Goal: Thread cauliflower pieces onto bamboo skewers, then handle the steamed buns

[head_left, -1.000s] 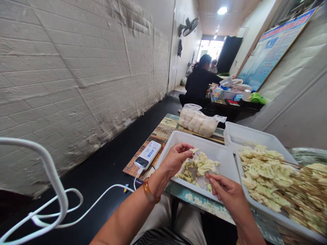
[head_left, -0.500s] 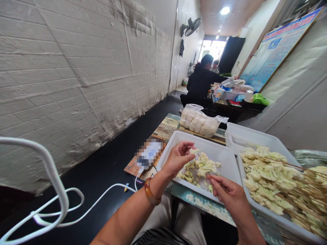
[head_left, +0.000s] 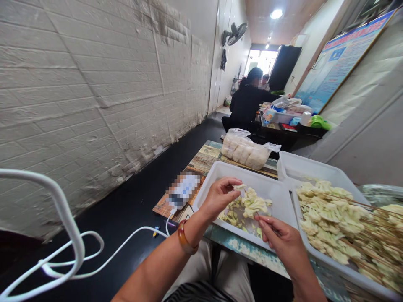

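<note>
My right hand (head_left: 278,235) pinches a thin wooden skewer, and a cauliflower floret (head_left: 253,203) is on its upper end. Just left of that floret, my left hand (head_left: 222,193) is curled with a small cauliflower piece (head_left: 240,186) between thumb and fingers. Both hands are over a white plastic tray (head_left: 283,205). Inside the tray lie loose cauliflower bits (head_left: 231,217). To the right, a second white tray (head_left: 315,247) holds a heap of skewered cauliflower (head_left: 333,209), its sticks pointing right.
Behind the near tray sits a clear bag of pale, rounded items (head_left: 247,149). A phone-like device (head_left: 184,188), blurred out, lies on the table's left with a white cable (head_left: 126,243). Farther back, a person in black (head_left: 247,100) sits at another table.
My left fingers have shifted very slightly around the small cauliflower piece. My right hand and the skewer look the same.
</note>
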`<control>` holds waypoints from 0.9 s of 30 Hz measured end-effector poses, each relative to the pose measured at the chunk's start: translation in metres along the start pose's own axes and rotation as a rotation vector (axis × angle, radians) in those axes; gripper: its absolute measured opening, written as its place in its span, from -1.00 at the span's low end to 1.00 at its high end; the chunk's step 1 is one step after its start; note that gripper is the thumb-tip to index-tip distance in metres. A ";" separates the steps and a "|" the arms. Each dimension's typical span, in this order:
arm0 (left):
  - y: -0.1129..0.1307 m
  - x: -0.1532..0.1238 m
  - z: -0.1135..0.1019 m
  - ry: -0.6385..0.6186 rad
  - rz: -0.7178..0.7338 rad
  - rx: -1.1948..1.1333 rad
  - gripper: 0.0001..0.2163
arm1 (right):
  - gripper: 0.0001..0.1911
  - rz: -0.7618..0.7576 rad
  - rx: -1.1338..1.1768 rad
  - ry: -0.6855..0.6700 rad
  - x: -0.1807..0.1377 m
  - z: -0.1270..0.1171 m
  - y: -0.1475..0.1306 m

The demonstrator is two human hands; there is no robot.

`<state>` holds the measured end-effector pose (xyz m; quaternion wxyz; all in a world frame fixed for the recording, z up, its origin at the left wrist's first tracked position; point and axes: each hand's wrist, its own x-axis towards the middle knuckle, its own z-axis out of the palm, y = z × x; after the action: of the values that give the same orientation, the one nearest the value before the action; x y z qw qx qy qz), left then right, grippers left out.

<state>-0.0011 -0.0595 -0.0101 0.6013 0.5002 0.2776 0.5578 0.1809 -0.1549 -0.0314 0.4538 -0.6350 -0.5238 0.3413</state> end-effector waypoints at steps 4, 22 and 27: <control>0.002 -0.002 0.001 -0.018 -0.034 -0.059 -0.80 | -0.51 -0.003 0.001 0.002 -0.001 0.000 0.000; -0.002 0.001 -0.002 -0.011 -0.167 -0.123 -0.67 | -0.55 -0.033 0.010 -0.003 -0.001 -0.001 0.004; -0.004 0.002 -0.002 0.005 -0.122 -0.075 -0.71 | -0.60 -0.015 0.004 -0.065 0.002 -0.005 0.009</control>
<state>-0.0006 -0.0568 -0.0143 0.6519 0.4581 0.2878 0.5314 0.1889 -0.1549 -0.0383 0.4405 -0.6186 -0.5422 0.3595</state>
